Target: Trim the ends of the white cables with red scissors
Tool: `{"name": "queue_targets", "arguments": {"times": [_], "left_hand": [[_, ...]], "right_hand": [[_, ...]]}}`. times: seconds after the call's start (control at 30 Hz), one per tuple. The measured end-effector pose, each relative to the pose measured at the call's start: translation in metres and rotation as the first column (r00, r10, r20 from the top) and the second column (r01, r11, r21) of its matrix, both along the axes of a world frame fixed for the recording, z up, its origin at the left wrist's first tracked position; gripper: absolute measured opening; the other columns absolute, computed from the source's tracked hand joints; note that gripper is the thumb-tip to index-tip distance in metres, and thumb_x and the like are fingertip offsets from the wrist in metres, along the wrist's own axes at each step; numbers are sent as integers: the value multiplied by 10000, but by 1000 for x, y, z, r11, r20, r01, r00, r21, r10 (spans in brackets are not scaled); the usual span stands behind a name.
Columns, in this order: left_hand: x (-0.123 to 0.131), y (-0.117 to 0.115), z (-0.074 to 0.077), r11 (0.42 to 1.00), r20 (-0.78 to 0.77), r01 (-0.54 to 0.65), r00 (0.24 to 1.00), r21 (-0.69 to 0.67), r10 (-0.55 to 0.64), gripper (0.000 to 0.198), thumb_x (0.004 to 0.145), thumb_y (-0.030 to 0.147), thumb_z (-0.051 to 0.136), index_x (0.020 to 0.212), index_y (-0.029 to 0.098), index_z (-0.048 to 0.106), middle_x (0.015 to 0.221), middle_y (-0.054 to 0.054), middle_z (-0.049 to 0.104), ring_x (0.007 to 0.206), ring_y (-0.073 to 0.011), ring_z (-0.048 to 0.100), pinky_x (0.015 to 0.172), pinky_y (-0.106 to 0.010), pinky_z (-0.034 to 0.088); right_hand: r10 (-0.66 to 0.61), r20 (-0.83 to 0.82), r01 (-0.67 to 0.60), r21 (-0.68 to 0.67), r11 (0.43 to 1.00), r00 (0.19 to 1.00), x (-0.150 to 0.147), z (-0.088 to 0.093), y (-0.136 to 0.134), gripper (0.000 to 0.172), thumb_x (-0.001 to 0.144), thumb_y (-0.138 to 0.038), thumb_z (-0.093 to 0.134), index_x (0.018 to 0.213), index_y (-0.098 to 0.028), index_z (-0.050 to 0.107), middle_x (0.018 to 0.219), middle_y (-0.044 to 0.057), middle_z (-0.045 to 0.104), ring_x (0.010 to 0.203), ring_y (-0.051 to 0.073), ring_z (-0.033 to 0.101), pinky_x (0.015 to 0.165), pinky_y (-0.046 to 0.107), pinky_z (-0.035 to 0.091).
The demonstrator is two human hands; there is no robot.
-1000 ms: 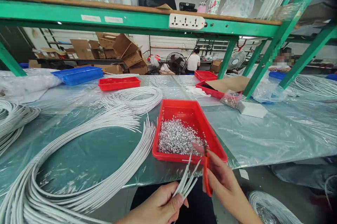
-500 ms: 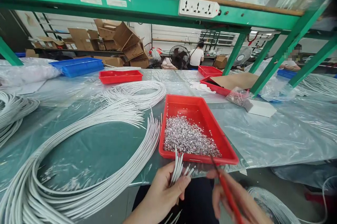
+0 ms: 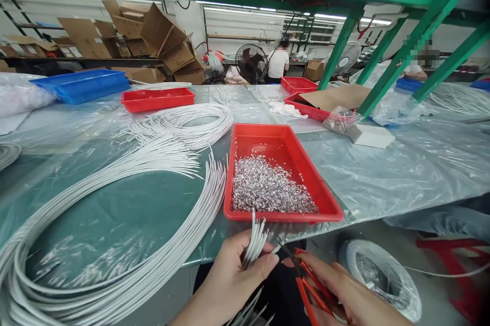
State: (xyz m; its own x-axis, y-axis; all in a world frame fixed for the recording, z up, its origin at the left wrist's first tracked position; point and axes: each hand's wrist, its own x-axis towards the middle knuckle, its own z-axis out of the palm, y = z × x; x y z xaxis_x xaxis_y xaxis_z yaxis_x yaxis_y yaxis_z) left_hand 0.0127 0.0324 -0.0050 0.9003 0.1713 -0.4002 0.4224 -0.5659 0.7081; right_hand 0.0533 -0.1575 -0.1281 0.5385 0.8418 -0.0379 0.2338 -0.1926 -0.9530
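Note:
My left hand [image 3: 239, 277] is closed around a bunch of white cables [image 3: 255, 244], their cut ends pointing up and away from me. In my right hand [image 3: 340, 285] is a pair of red-handled pliers [image 3: 314, 285], the handles spread apart. The dark jaws are close to the end of one cable that leans right from the bunch; whether they touch it I cannot tell. Just beyond both hands stands a red tray [image 3: 285, 217] with a heap of small shiny metal pieces [image 3: 270, 185]. A large loop of white cables [image 3: 184, 247] lies on the table to the left.
Behind the loop is another cable coil [image 3: 214, 111], near a shallow red tray [image 3: 158, 100] and a blue tray [image 3: 82, 86]. Green shelf legs [image 3: 340, 53] rise at right, by a white box [image 3: 371, 135]. A wrapped coil [image 3: 383, 277] sits low right. People are in the background.
The pliers have moved left and up to the cable ends, and their handles now show spread. My left hand keeps the bunch. The view has tipped down, showing less of the shelf.

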Motion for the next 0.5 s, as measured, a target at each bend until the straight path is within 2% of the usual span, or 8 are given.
{"name": "queue_targets", "arguments": {"times": [0.13, 0.2, 0.3, 0.4, 0.5], "left_hand": [[2, 0, -1, 1000, 12, -18, 1000, 14, 18, 417, 720, 497, 620, 785, 96, 528, 607, -4, 413, 552, -70, 368, 508, -187, 290], [2, 0, -1, 1000, 25, -15, 1000, 14, 15, 401, 745, 486, 600, 779, 92, 531, 577, -1, 409, 505, -66, 388, 460, -183, 288], [3, 1, 0, 998, 39, -16, 999, -55, 18, 396, 751, 471, 604, 766, 82, 537, 591, -6, 417, 489, -58, 403, 423, -169, 295], [3, 1, 1, 992, 27, -28, 999, -126, 32, 396, 747, 469, 614, 771, 80, 545, 597, -4, 404, 491, -53, 402, 404, -154, 300], [3, -2, 2, 988, 11, -37, 999, -153, 39, 402, 738, 471, 617, 768, 76, 546, 603, -7, 409, 488, -52, 401, 402, -152, 307]], "right_hand": [[-6, 92, 2, 45, 999, 996, 2, 1, -5, 566, 878, -431, 394, 1379, -168, 354, 1229, 131, 487, 1094, 198, 510, 896, 240, 443], [-6, 85, 3, 41, 999, 996, 4, 6, -5, 633, 827, -464, 486, 1375, -174, 359, 1160, 122, 527, 1040, 191, 540, 867, 217, 456], [6, 49, -7, 16, 1000, 999, 7, 12, -3, 758, 753, -510, 556, 1385, -160, 329, 1079, 124, 555, 964, 198, 566, 821, 220, 475], [-11, 49, 11, -7, 1000, 999, 9, 15, -1, 754, 744, -488, 551, 1381, -148, 334, 1041, 130, 568, 897, 202, 579, 762, 233, 492], [-57, 90, 53, 44, 998, 994, 10, 20, 0, 662, 721, -493, 576, 1280, -152, 480, 902, 120, 607, 727, 195, 584, 644, 249, 493]]}}
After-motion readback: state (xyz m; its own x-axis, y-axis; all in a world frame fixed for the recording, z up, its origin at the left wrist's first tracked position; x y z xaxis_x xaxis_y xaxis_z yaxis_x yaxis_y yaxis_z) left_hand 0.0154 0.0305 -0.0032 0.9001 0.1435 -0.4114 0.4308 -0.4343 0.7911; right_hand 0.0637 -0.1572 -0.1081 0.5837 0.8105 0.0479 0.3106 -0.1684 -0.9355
